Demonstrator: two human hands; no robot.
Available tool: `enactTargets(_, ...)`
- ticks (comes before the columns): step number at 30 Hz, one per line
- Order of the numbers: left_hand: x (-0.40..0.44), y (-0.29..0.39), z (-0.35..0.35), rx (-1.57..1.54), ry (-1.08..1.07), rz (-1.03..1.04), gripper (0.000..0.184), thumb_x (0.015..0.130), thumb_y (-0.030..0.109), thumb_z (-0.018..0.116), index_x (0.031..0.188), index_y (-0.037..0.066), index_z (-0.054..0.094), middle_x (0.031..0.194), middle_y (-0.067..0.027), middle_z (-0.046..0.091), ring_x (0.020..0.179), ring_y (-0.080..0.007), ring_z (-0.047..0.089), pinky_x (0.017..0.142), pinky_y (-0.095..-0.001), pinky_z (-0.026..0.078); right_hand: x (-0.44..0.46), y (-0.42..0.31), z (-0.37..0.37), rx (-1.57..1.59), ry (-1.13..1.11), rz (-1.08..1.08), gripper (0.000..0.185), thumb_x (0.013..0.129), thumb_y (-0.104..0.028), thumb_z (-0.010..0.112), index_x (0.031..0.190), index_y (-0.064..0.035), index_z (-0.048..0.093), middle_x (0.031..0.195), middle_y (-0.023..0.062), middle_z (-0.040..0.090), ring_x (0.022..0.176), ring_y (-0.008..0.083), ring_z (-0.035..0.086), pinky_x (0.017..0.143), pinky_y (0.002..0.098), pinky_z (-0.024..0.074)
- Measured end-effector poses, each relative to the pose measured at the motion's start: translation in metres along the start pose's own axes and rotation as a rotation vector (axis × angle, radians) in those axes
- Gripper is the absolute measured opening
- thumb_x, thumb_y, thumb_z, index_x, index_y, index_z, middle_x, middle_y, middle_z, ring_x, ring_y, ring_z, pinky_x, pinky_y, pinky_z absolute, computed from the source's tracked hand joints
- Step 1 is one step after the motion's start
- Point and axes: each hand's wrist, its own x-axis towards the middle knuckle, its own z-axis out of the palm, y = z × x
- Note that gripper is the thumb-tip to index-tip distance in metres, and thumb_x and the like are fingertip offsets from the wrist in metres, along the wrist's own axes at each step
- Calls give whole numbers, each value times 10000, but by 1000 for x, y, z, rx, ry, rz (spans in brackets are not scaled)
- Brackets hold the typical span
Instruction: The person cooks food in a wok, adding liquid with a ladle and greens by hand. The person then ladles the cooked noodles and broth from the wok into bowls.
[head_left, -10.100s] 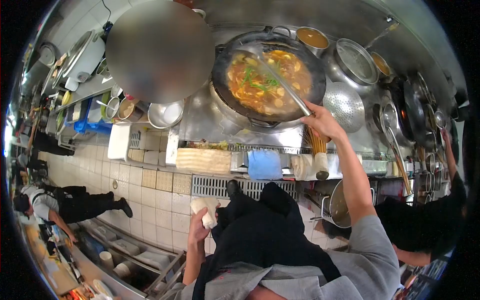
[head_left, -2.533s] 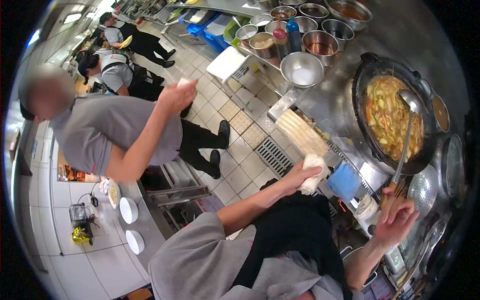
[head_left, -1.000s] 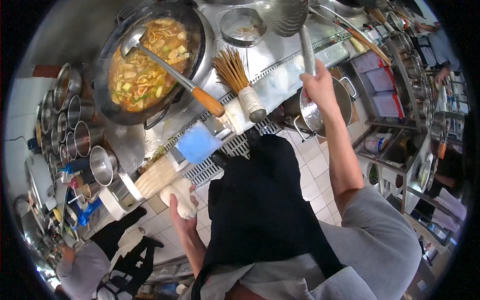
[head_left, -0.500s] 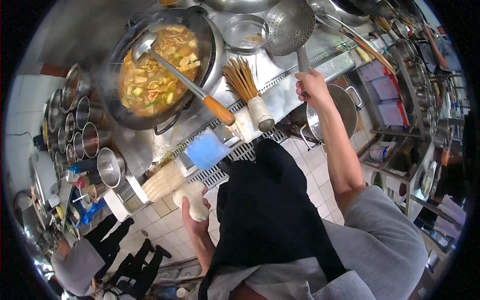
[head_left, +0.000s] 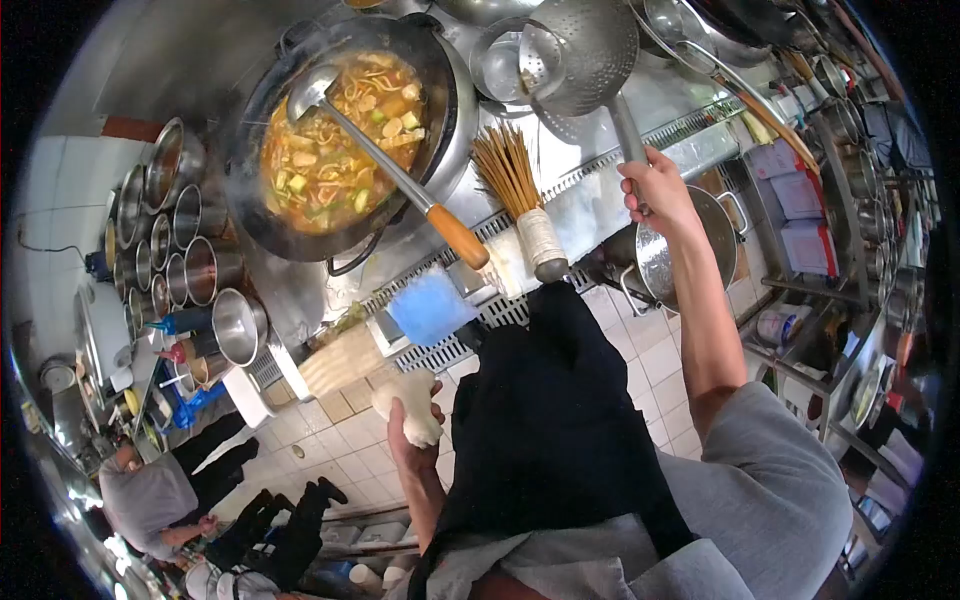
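My right hand (head_left: 660, 188) is closed around the handle of a large perforated skimmer (head_left: 590, 50), whose bowl is over the stove's back part and overlaps a shallow round pan (head_left: 490, 70). In my left hand (head_left: 412, 445), low beside my apron, is a bunched white cloth (head_left: 408, 400). A wok (head_left: 245, 190) contains a steaming orange-red soup (head_left: 330, 170) with noodles and vegetable pieces. Across it rests a ladle (head_left: 380, 150), its wooden handle end over the stove edge. A bamboo wok brush (head_left: 520, 195) with a wrapped handle lies right of the ladle.
A blue cloth (head_left: 432, 305) lies at the stove's front edge. Below on the right stands a metal pot (head_left: 690, 250) with side handles. Stacked metal bowls and pots (head_left: 215, 270) fill the left. Other people (head_left: 150, 500) are at lower left, and shelving (head_left: 820, 300) stands right.
The view has shifted, moving most things right and slightly down in the picture. The skimmer bowl has moved a little left relative to the stove, closer over the round pan. Both hands keep their holds.
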Motion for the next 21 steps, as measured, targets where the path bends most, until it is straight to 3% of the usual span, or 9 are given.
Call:
enactTargets(5, 0, -6, 15, 4, 55, -22, 597, 986, 442, 358, 1369, -16, 356, 1120, -289, 592, 651, -171, 580, 553, -244, 485, 33, 0, 12, 158, -124, 114, 145, 846, -60, 574, 953, -11, 489, 639, 35, 500, 443, 107, 448, 361, 261, 317)
enactTargets(12, 6, -15, 15, 33, 40, -28, 609, 984, 443, 359, 1382, -18, 347, 1147, -293, 585, 651, -191, 585, 555, -270, 487, 61, 10, 3, 366, -272, 241, 145, 858, -48, 568, 929, -60, 442, 660, 30, 508, 461, 82, 428, 365, 234, 279)
enactTargets(18, 2, -6, 24, 86, 38, -26, 598, 962, 430, 446, 1370, 0, 365, 1150, -287, 588, 660, -212, 592, 570, -290, 493, 40, 26, -16, 528, -327, 259, 203, 872, -57, 553, 1018, -93, 417, 643, 22, 492, 445, 73, 422, 344, 221, 270)
enactTargets(21, 5, 2, 25, 109, -17, -49, 626, 927, 403, 518, 1342, -45, 379, 1138, -308, 589, 683, -254, 625, 582, -311, 512, 13, 29, -24, 539, -321, 189, 217, 872, -60, 556, 1036, -101, 421, 645, 12, 493, 438, 70, 417, 341, 218, 272)
